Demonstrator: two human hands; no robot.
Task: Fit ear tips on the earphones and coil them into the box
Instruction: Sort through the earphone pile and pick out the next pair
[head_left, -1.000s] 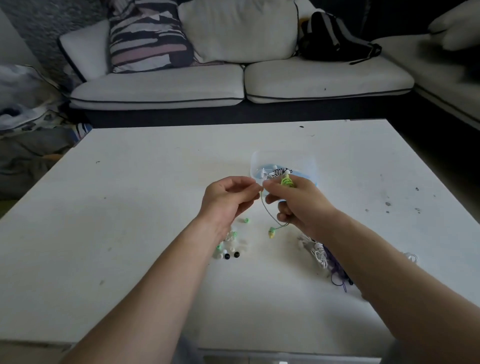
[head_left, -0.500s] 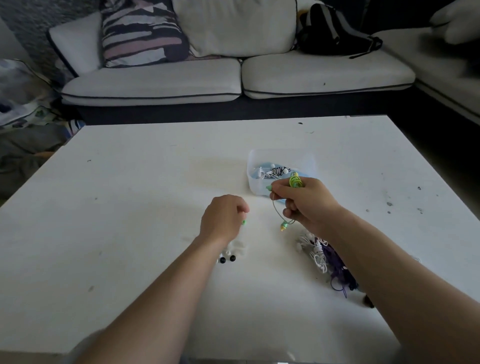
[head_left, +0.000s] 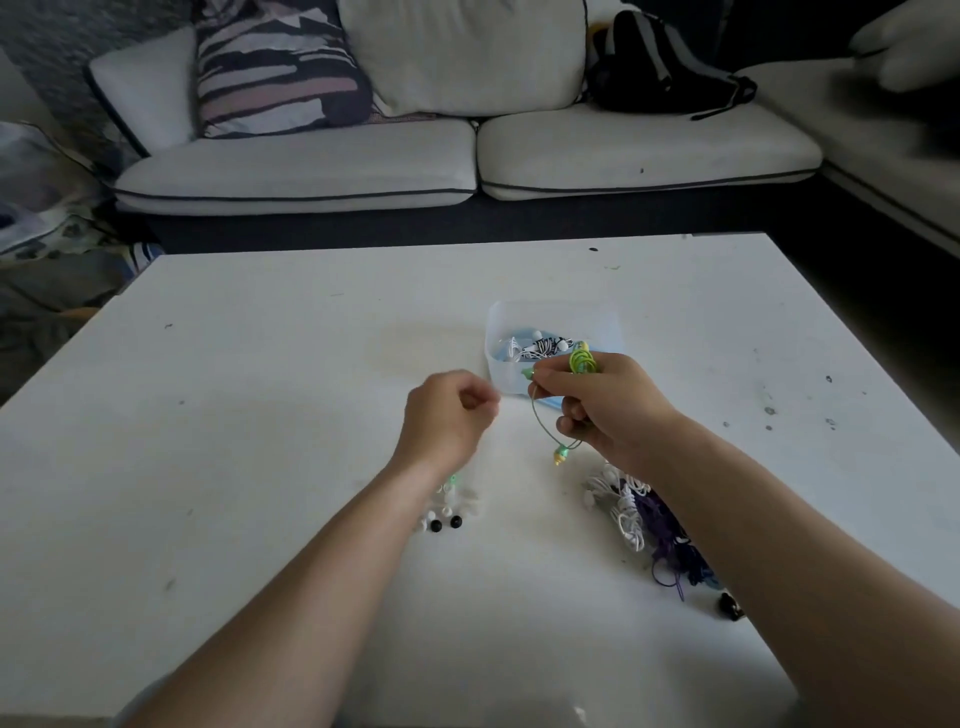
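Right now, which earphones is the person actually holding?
The green earphones, gripped in the right hand; white earphones and purple earphones lie loose on the table.

so the white square table (head_left: 260, 364) sits in front of a pale cushioned sofa (head_left: 311, 171), with a striped fabric cushion (head_left: 270, 73) on the sofa's left end and a black backpack (head_left: 660, 67) towards its right. The clear plastic box (head_left: 550, 312) is on the table, a bit right of centre, with coiled earphones lying inside it. The right hand (head_left: 608, 410) is just in front of the box and holds the green coiled earphones (head_left: 582, 360) over its near edge. The left hand (head_left: 447, 415) is to the left of that, not touching. The small loose rubber ear tips (head_left: 447, 514) lie closer to me, beside the left wrist, and the tangle of white and purple earphone cables (head_left: 639, 514) lies right of them, partly under the right forearm
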